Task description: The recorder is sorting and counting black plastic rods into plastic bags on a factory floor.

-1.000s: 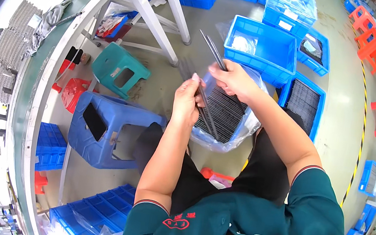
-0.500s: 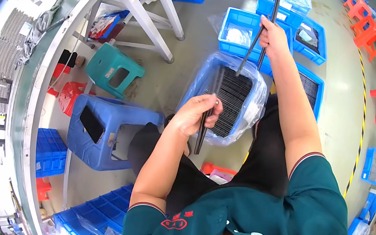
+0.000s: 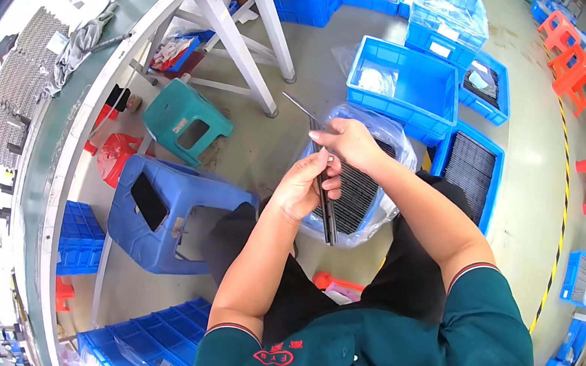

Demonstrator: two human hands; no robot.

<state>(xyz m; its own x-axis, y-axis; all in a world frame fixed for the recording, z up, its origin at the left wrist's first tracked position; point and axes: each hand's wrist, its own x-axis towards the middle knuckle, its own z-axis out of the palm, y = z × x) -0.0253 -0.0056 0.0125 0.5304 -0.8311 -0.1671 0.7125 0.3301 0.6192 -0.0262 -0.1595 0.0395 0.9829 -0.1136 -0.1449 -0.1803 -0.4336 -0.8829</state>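
Left to right: blue stool [image 3: 167, 213] with a dark phone-like slab on its seat, teal stool [image 3: 185, 121] behind it, both untouched. Left hand [image 3: 305, 185] is closed around a dark flat strip [image 3: 327, 211] that runs down past the palm toward the lap. Right hand [image 3: 348, 142] now sits just above it, fingers pinched on the upper end of a thin grey rod [image 3: 297, 105] that pokes up-left. Change versus half a second ago: the right arm was stretched out high with a strip held over the far bins, left hand low with its own piece; now both hands have come together at mid-frame, touching, over the plastic-lined bin of dark strips [image 3: 364, 190] (still between the knees). Reads as the two pieces being brought together or aligned, not a fresh pick from the bin. Whether they are actually mated can't be told, fingers cover the joint. Further right, empty blue crate [image 3: 406, 86] and another crate of dark strips [image 3: 470, 172], unchanged.
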